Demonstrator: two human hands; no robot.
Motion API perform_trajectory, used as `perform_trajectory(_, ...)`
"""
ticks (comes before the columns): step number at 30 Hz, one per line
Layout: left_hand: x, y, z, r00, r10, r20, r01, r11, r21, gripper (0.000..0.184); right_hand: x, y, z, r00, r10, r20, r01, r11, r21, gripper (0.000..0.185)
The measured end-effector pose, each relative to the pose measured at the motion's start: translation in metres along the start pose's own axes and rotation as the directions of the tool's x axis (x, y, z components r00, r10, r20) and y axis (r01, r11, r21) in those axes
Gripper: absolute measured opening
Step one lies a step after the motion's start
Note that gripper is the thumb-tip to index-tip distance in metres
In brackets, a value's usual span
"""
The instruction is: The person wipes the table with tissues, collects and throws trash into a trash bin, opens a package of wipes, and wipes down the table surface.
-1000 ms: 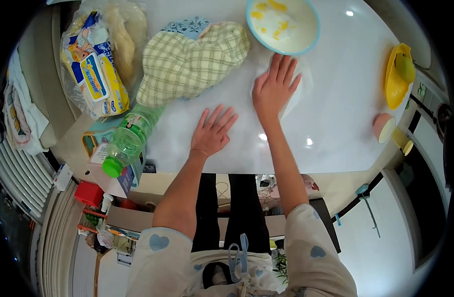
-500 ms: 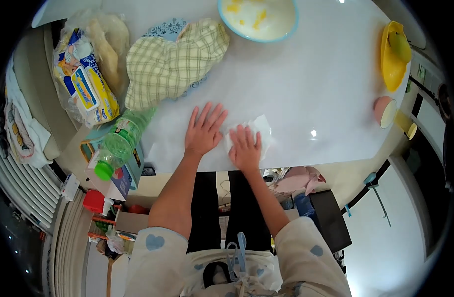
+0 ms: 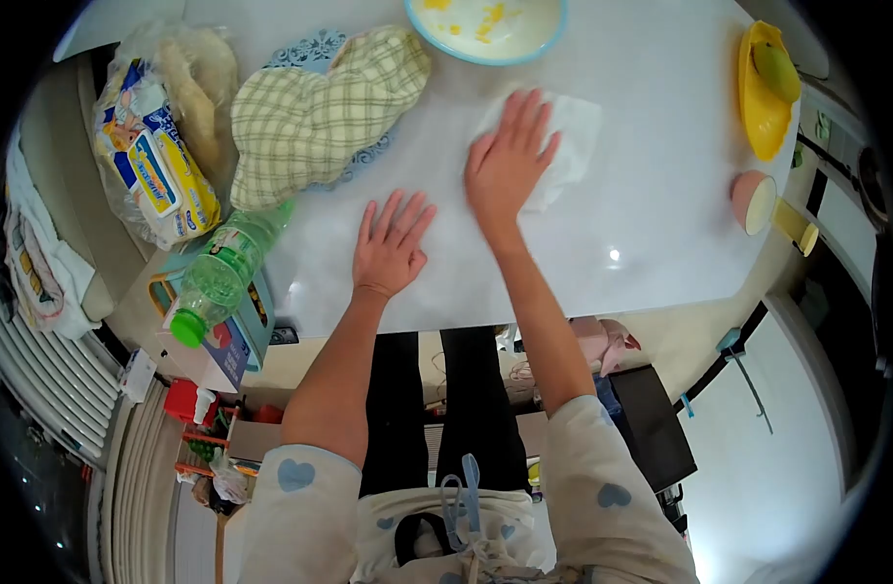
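Observation:
My left hand (image 3: 389, 255) lies flat on the white table (image 3: 417, 302) near its front edge, fingers spread, with nothing in it. Farther forward and to the right, my right hand (image 3: 510, 167) presses palm-down on a white wipe (image 3: 573, 146), its fingers stretched out over the left part of the sheet. The wipe is spread flat on the tabletop; part of it is hidden under the hand. Just beyond the wipe stands a white bowl with a blue rim (image 3: 488, 34), holding yellow bits. A green checked cloth cover (image 3: 320, 112) rests left of the wipe, on a blue patterned mat (image 3: 378, 151).
On the left are a clear bottle with a green cap (image 3: 222, 268) and a yellow-blue wipes pack (image 3: 164, 175) beside a plastic bag (image 3: 208, 73). At the right edge stand a yellow dish (image 3: 758, 107) holding a green fruit (image 3: 776, 73), and a pink bowl (image 3: 756, 202).
My right hand has moved forward and slightly right across the table, taking the wipe with it. The wipe is spread wider now. My left hand stays flat in about the same place.

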State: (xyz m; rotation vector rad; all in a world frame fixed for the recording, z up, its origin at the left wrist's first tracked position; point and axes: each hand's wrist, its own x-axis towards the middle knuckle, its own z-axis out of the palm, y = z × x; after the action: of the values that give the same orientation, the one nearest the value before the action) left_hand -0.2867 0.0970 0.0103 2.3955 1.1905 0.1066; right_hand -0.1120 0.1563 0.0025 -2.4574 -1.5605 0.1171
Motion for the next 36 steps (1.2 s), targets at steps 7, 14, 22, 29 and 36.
perform_trajectory(7, -0.003, -0.003, 0.003, 1.000, -0.015, 0.020, 0.015, 1.000, 0.013, 0.060, -0.107, 0.042, -0.029, 0.830, -0.470, 0.301, 0.427, 0.882, 0.200, 0.053)
perform_trajectory(14, -0.001, -0.002, 0.001, 0.999, -0.022, 0.034, 0.021, 0.999, 0.035, 0.060, -0.043, 0.084, -0.022, 0.991, -0.098, 0.096, 0.101, 0.995, -0.027, 0.051)
perform_trajectory(22, -0.001, -0.001, 0.001, 1.000, -0.007, 0.010, 0.007, 1.000, -0.024, 0.060, 0.033, -0.002, 0.013, 0.997, 0.006, -0.081, -0.014, 0.994, -0.107, 0.053)
perform_trajectory(29, 0.000, -0.002, 0.002, 1.000, -0.013, -0.012, 0.013, 0.999, -0.031, 0.060, -0.074, 0.028, -0.019, 0.862, -0.423, 0.278, 0.400, 0.906, 0.136, 0.053)
perform_trajectory(36, -0.003, -0.002, 0.001, 1.000, -0.013, 0.024, 0.014, 0.999, -0.033, 0.060, -0.053, 0.082, -0.027, 0.898, -0.374, 0.231, 0.375, 0.926, 0.042, 0.052)
